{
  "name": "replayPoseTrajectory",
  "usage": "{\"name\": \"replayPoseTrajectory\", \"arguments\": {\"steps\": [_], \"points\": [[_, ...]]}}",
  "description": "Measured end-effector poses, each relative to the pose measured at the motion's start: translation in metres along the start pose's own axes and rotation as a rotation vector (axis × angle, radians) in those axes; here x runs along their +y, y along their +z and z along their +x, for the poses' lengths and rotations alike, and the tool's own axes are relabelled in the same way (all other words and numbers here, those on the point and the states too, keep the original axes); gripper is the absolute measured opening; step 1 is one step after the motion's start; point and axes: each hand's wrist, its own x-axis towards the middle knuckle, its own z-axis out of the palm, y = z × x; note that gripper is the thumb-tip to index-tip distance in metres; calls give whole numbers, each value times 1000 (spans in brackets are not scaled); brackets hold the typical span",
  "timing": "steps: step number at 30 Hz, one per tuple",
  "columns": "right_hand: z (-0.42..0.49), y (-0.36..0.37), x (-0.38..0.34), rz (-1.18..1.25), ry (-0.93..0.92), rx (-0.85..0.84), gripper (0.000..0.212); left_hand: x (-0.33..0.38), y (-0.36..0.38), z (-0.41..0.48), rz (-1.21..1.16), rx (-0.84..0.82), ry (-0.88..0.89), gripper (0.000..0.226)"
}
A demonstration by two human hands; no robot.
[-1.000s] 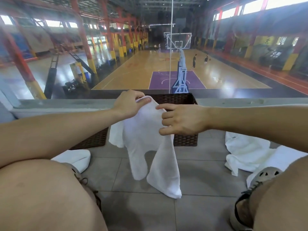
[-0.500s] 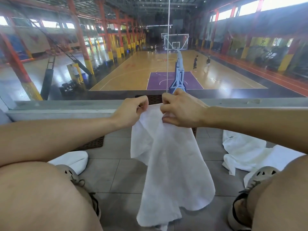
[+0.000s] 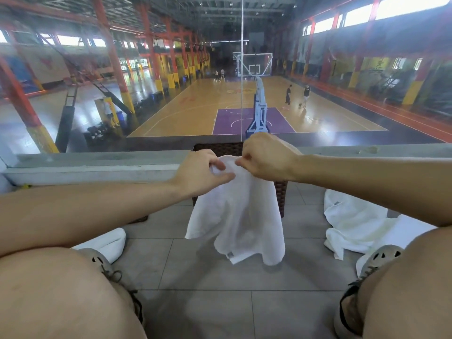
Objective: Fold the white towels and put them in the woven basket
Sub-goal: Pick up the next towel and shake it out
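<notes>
One towel (image 3: 239,216) unfolded, near the basket (image 3: 217,149).
Your left hand (image 3: 200,172) and right hand (image 3: 266,157) pinch its top edge; heap (image 3: 354,221) at right awaits folding.

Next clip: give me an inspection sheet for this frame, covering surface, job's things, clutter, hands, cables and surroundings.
Surface: grey tiled floor.
Job's things: held towel hangs unfolded in front of the woven basket; loose towels lie on the floor at right; another towel lies by the left shoe.
Clutter: nothing seen.
Hands: left hand and right hand both pinch the held towel's top edge, close together.
Cables: nothing seen.
Surroundings: glass wall above a ledge, overlooking a basketball court.
</notes>
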Motion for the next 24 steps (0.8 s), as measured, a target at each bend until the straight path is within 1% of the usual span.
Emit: {"name": "replayPoseTrajectory", "arguments": {"steps": [1, 2, 3, 4, 6, 8, 10, 11, 13, 14, 15, 17, 18, 20, 22, 24], "points": [[-2, -2, 2, -32, -72, -76, 38, -4, -1, 2, 46, 2, -12, 14], [-4, -3, 5, -105, -149, -145, 30, -9, -2, 5, 85, 9, -38, 16], [-6, -4, 8, -219, -212, -198, 25, -15, -3, 7, 113, 16, -61, 29], [-6, -2, 15, -325, -277, -213, 19, -18, -6, 8, 123, 18, -79, 41], [-7, 2, 25, -450, -353, -184, 6, -19, -10, 9, 107, 15, -83, 52], [-8, 4, 30, -456, -391, -151, 9, -18, -10, 9, 125, -18, -70, 52], [-7, 2, 26, -326, -322, -137, 17, -19, -10, 9, 186, -63, -51, 46], [-9, -1, 20, -232, -222, -148, 23, -17, -10, 8, 202, -82, -44, 38], [-9, 0, 12, -81, -24, -132, 35, -11, -8, 5, 137, -112, -55, 20], [-7, 1, 9, -36, 34, -87, 38, -6, -5, 3, 89, -131, -69, 24], [-6, 0, 7, -34, 64, -28, 39, -2, -1, 2, 47, -152, -84, 40], [-4, -4, 4, -73, 96, 68, 32, 4, 8, -3, 28, -144, -106, 68], [-3, -6, 3, -73, 92, 95, 29, 6, 12, -5, 32, -117, -113, 75], [-1, -6, 3, -7, 83, 102, 29, 9, 16, -5, 12, -58, -142, 77], [-3, -5, 0, 105, 94, 79, 25, 14, 16, -4, -13, -14, -177, 74], [-6, -4, -2, 156, 89, 67, 20, 18, 18, -1, 16, 17, -162, 68]]}}
